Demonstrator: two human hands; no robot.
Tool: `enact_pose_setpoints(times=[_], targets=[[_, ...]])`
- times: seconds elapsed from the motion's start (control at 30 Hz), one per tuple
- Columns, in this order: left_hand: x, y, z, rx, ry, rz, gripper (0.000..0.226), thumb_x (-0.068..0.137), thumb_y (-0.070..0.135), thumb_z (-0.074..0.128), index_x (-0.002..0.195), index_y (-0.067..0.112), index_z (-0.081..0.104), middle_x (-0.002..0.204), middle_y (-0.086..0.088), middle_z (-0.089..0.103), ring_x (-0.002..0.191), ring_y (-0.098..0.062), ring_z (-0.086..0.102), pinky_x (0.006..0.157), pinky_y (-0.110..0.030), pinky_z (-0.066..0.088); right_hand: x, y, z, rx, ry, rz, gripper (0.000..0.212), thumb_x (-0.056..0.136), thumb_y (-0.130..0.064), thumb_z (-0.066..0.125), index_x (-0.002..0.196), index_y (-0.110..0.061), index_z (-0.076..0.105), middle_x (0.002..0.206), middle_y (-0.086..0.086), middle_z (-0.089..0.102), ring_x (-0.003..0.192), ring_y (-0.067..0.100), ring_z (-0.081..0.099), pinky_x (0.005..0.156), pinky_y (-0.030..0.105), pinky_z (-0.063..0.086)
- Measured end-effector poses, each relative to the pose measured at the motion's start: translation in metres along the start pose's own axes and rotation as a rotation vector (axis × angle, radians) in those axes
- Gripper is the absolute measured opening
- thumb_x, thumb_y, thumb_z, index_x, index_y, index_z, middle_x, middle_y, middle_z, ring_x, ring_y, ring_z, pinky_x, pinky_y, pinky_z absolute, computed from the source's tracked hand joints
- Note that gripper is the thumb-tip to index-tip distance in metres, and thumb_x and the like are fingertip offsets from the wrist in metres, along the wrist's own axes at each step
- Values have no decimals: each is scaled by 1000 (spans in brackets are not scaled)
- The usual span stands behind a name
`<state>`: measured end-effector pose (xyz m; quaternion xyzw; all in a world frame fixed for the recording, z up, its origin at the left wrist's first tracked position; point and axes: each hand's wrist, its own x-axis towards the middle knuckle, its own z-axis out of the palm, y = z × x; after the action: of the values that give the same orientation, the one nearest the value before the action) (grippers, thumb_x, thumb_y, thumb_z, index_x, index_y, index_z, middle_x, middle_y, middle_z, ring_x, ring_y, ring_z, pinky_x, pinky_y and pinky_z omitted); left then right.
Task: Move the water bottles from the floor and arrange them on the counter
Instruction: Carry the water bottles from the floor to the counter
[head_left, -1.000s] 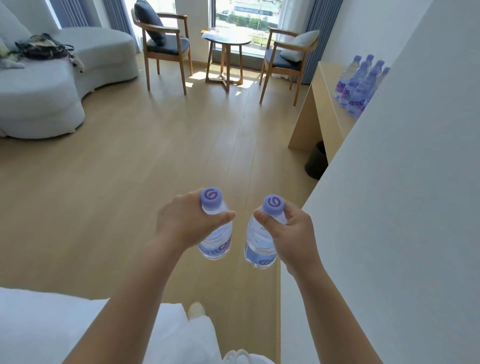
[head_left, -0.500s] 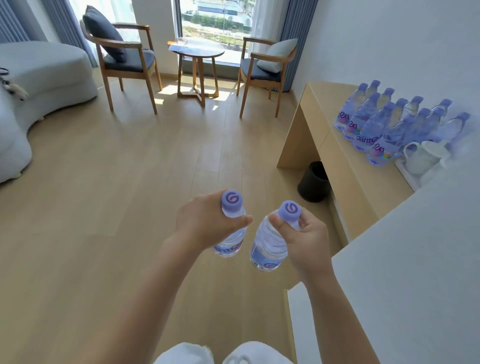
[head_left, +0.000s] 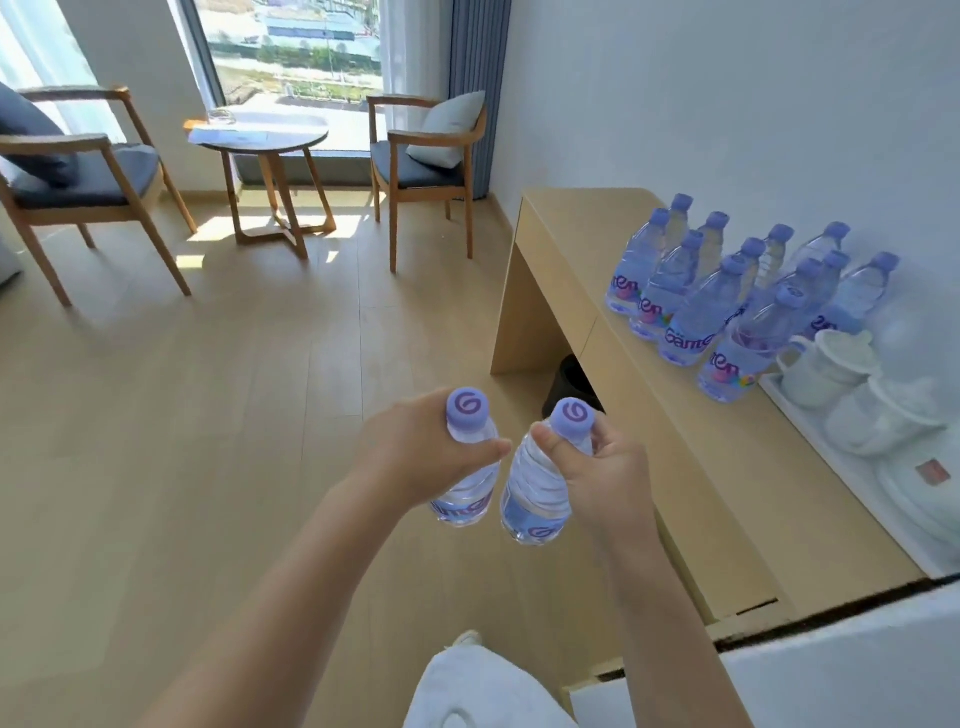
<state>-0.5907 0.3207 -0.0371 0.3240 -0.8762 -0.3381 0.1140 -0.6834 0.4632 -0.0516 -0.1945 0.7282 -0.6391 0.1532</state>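
Note:
My left hand (head_left: 415, 452) grips one clear water bottle (head_left: 465, 493) with a purple cap, holding it near the neck. A second bottle (head_left: 537, 499) of the same kind hangs from my right hand (head_left: 602, 478), gripped just below its cap. Both bottles are in the air above the wooden floor, to the left of the light wood counter (head_left: 691, 431). Several more purple-capped bottles (head_left: 717, 301) stand in rows on the counter against the white wall.
A white tray (head_left: 852, 467) with white cups and a kettle sits on the counter's near end. A dark bin (head_left: 569, 384) stands under the counter. Two wooden chairs (head_left: 421, 171) and a round table (head_left: 260, 145) stand by the window. A white wall corner (head_left: 831, 670) juts at lower right.
The view has swung right and closer to the counter, so the rows of bottles and the tray now show fully. Both hands still hold their bottles in front of me.

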Motion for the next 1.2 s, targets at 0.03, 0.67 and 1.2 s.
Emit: enact_pose_setpoints(times=[0.03, 0.67, 1.2], targets=[[21, 5, 1, -3, -10, 14, 32, 60, 66, 64, 61, 37, 49, 56, 19, 54, 57, 3, 50, 50, -19, 30, 21, -1, 1, -5, 18, -3, 10, 81, -19, 72, 82, -10, 67, 75, 6, 69, 74, 23, 67, 69, 34, 55], [362, 30, 28, -7, -169, 188, 39, 56, 69, 59, 68, 32, 55, 62, 11, 60, 66, -9, 59, 59, -28, 46, 319, 5, 43, -68, 222, 77, 13, 76, -25, 76, 75, -17, 66, 70, -1, 67, 67, 10, 62, 59, 17, 48], [619, 108, 83, 20, -434, 505, 41, 62, 61, 63, 60, 28, 38, 51, 11, 44, 48, -6, 41, 48, -23, 31, 531, 8, 36, -134, 757, 154, 25, 76, -22, 75, 64, -18, 53, 52, -17, 50, 52, 0, 44, 51, 12, 36]])
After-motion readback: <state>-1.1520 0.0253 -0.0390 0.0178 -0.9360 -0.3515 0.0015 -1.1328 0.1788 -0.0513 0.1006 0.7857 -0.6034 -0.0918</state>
